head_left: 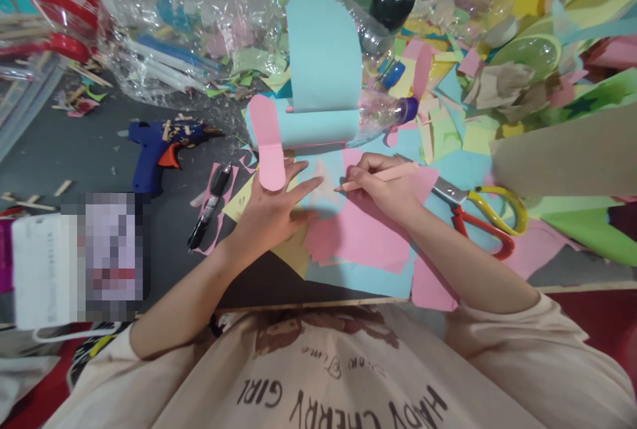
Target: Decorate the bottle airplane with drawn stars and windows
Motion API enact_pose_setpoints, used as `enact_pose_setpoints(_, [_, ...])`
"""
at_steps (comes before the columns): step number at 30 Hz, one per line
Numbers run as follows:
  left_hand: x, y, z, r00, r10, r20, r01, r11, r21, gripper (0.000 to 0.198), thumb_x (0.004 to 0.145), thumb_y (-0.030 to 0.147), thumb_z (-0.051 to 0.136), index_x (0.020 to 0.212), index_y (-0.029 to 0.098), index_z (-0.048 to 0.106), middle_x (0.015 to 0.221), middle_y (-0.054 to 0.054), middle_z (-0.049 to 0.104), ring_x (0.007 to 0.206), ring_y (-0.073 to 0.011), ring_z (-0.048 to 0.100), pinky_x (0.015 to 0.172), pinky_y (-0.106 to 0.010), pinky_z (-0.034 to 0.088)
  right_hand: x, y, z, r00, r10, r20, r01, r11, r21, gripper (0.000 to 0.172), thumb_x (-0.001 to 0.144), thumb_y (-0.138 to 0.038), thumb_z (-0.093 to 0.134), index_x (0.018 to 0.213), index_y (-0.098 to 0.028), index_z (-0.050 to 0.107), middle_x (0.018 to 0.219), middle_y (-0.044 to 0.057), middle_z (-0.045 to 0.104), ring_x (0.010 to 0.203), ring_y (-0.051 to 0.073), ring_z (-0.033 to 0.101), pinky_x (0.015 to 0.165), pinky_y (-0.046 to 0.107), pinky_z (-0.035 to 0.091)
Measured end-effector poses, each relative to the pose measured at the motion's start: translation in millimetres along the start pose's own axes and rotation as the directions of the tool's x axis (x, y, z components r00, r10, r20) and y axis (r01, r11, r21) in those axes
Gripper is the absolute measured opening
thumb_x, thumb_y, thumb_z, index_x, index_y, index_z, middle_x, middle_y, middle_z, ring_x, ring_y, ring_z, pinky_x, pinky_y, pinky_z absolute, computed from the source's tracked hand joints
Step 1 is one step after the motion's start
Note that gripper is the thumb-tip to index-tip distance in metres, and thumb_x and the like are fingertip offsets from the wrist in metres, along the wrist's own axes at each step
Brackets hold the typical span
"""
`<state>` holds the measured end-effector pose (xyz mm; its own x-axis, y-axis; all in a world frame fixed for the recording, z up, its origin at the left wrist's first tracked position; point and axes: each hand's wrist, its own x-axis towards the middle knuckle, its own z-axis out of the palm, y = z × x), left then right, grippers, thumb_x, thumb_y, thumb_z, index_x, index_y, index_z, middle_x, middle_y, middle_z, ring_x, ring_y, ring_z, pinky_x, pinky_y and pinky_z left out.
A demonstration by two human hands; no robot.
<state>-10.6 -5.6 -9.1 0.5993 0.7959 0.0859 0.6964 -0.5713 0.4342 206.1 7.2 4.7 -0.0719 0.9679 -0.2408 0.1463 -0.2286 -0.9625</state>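
Observation:
My left hand (273,209) lies spread over sheets of coloured paper, its fingers pressing them down beside a small pale triangular piece (323,177). In my right hand (385,189) is a pink pencil (350,185), its tip pointing left at the paper near that triangle. Beneath the right hand lies a pink paper sheet (373,237), over light blue paper (338,281). Just beyond both hands rests a plastic bottle wrapped in light blue paper (323,128), with a purple cap, a tall rounded blue flap and pink paper strips. One pink strip (269,150) hangs in front of the left fingers.
At left are a blue glue gun (149,150) and a black pen (212,203). Scissors with red and yellow handles (490,217) lie right of my right forearm. Plastic bags and bottles (199,18) fill the back; paper scraps (448,130) heap at right.

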Motion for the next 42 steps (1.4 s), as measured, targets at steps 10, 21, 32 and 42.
enact_pose_setpoints(10, [1.1, -1.4, 1.2, 1.000, 0.012, -0.009, -0.012, 1.000, -0.007, 0.045, 0.086, 0.027, 0.070, 0.129, 0.021, 0.060, 0.140, -0.016, 0.056, 0.133, -0.0340, 0.050, 0.110, -0.056, 0.040, 1.3, -3.5, 0.6, 0.998, 0.034, 0.061, -0.027, 0.993, -0.112, 0.032, 0.064, -0.021, 0.059, 0.044, -0.023, 0.035, 0.043, -0.005, 0.046, 0.046, 0.010, 0.048, 0.046, 0.023, 0.032])
enact_pose_setpoints(21, [0.5, -1.6, 0.7, 1.000, -0.003, 0.016, 0.004, 1.000, -0.010, 0.044, 0.087, 0.028, 0.068, 0.130, 0.023, 0.059, 0.142, -0.015, 0.055, 0.134, -0.0339, 0.049, 0.110, -0.056, 0.038, 0.5, -3.3, -1.7, 0.996, 0.059, 0.059, -0.058, 0.998, -0.018, 0.027, 0.065, -0.027, 0.057, 0.047, -0.023, 0.038, 0.046, -0.002, 0.057, 0.049, 0.014, 0.060, 0.047, 0.024, 0.039])
enact_pose_setpoints(32, [1.3, -0.6, 1.2, 1.000, 0.010, -0.006, -0.010, 1.000, -0.009, 0.044, 0.087, 0.031, 0.069, 0.130, 0.021, 0.060, 0.141, -0.016, 0.056, 0.133, -0.0342, 0.050, 0.110, -0.056, 0.038, 1.0, -2.5, -0.2, 0.995, 0.046, 0.085, -0.037, 0.994, -0.107, 0.031, 0.066, -0.022, 0.060, 0.043, -0.022, 0.038, 0.046, -0.003, 0.053, 0.050, 0.013, 0.059, 0.045, 0.023, 0.035])
enact_pose_setpoints(42, [1.2, 1.4, -0.2, 1.000, -0.018, 0.017, 0.018, 1.000, 0.002, 0.044, 0.087, 0.030, 0.069, 0.130, 0.024, 0.060, 0.142, -0.014, 0.055, 0.133, -0.0323, 0.050, 0.112, -0.054, 0.037, 1.9, 0.0, -1.2, 0.997, 0.028, 0.068, -0.021, 0.995, -0.096, 0.031, 0.070, -0.028, 0.063, 0.048, -0.022, 0.042, 0.050, -0.003, 0.052, 0.056, 0.015, 0.064, 0.049, 0.023, 0.039])
